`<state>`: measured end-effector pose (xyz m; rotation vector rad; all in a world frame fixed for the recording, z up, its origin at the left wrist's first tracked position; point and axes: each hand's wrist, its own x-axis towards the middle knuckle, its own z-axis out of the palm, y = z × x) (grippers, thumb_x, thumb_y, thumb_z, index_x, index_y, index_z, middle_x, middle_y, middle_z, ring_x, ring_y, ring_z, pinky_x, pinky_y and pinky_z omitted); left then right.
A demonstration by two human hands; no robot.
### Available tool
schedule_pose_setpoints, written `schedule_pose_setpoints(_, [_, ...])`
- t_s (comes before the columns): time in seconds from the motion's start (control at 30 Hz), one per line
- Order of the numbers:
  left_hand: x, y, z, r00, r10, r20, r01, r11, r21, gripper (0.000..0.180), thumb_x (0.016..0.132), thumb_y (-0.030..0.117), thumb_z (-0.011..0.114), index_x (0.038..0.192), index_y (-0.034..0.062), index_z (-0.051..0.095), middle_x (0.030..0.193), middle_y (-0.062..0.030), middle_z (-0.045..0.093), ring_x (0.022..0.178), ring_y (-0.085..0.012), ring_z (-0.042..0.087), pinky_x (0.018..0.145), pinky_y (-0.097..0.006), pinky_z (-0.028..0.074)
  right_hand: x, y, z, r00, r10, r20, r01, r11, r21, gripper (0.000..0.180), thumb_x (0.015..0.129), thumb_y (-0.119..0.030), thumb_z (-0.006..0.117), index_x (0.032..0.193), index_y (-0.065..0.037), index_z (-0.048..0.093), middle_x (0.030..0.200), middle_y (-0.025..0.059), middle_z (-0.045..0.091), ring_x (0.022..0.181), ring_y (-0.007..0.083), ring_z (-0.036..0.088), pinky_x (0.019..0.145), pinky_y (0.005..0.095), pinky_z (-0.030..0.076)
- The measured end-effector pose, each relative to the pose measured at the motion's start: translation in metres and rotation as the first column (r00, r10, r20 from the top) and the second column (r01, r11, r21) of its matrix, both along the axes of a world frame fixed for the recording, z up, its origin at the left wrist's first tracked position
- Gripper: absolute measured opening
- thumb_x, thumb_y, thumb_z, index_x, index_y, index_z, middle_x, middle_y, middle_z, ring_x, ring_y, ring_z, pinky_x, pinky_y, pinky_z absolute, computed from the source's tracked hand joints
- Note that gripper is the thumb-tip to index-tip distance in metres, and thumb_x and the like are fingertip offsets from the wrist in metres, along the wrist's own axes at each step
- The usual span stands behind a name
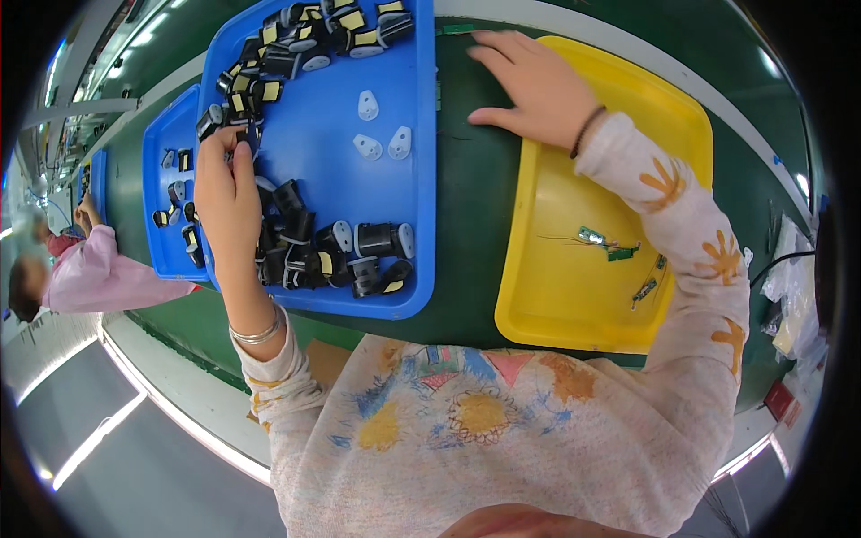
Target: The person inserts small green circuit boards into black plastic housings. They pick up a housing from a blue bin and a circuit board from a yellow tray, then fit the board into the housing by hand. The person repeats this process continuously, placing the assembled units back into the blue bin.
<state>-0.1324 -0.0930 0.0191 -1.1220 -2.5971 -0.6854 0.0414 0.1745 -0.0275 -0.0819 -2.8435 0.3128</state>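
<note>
We curl our left hand (229, 193) over the black plastic housings (381, 239) along the blue tray's (327, 188) left side; we cannot tell whether it clamps one. Our right hand (543, 94) is spread open, fingertips near a green circuit board (456, 30) beyond the yellow tray (543, 260). We judge the housings light, stiff, slightly slippery, best held around the barrel; the board, fragile, by its edges.

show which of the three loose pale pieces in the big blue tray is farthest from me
The upper piece; the lower left piece and lower right piece lie side by side, closer.
</note>
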Motion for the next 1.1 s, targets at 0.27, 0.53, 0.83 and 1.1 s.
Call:
schedule_pose_setpoints(0.27, [0.022, 0.003, 0.018, 0.977, 0.004, 0.213, -0.015, 0.999, 0.049, 0.016, 0.085, 0.006, 0.045, 0.097, -0.0013, 0.053, 0.098, -0.0089, 0.058, 0.077, -0.0144, 0.053, 0.068, -0.027, 0.043, -0.057, -0.008, -0.019, 0.952, 0.058, 0.301, -0.080, 0.995, 0.061, 0.097, 0.065, -0.066, 0.052, 0.131, -0.001, 0.024, 0.135, 0.0205, 0.025, 0.127, 0.0348, 0.020, 0.101, 0.0496, 0.020])
schedule_pose_setpoints(0.53, [0.023, -0.009, 0.003, 0.971, -0.029, 0.236, 0.016, 0.998, 0.059, 0.012, 0.084, 0.006, 0.047, 0.093, -0.0016, 0.051, 0.100, -0.0097, 0.059, 0.082, -0.0159, 0.055, 0.071, -0.027, 0.044, 0.011, -0.072, -0.024, 0.992, 0.045, 0.117, -0.056, 0.995, 0.087, 0.075, 0.067, -0.043, 0.064, 0.119, 0.004, 0.038, 0.123, 0.0185, 0.038, 0.114, 0.0303, 0.036, 0.093, 0.0415, 0.032])
schedule_pose_setpoints(0.83, [0.038, 0.006, 0.007, 0.942, -0.007, 0.335, 0.001, 1.000, 0.019, 0.010, 0.086, 0.007, 0.045, 0.089, -0.0002, 0.051, 0.100, -0.0060, 0.057, 0.078, -0.0091, 0.049, 0.071, -0.022, 0.040, -0.001, -0.078, -0.028, 0.997, -0.035, 0.074, 0.026, 0.993, 0.114, 0.030, 0.070, -0.022, 0.062, 0.093, -0.004, 0.054, 0.094, 0.0076, 0.045, 0.087, 0.0207, 0.045, 0.065, 0.0277, 0.041])
schedule_pose_setpoints(1.1, [0.133, 0.026, -0.013, 0.462, -0.864, 0.200, 0.883, 0.426, -0.198, 0.016, 0.067, 0.007, 0.056, 0.080, 0.0070, 0.046, 0.094, -0.0073, 0.058, 0.086, -0.0219, 0.056, 0.081, -0.039, 0.037, -0.002, -0.077, -0.024, 0.983, 0.039, 0.177, -0.048, 0.998, 0.047, 0.025, 0.069, -0.007, 0.055, 0.093, -0.003, 0.057, 0.096, 0.0091, 0.049, 0.086, 0.0244, 0.049, 0.068, 0.0312, 0.048])
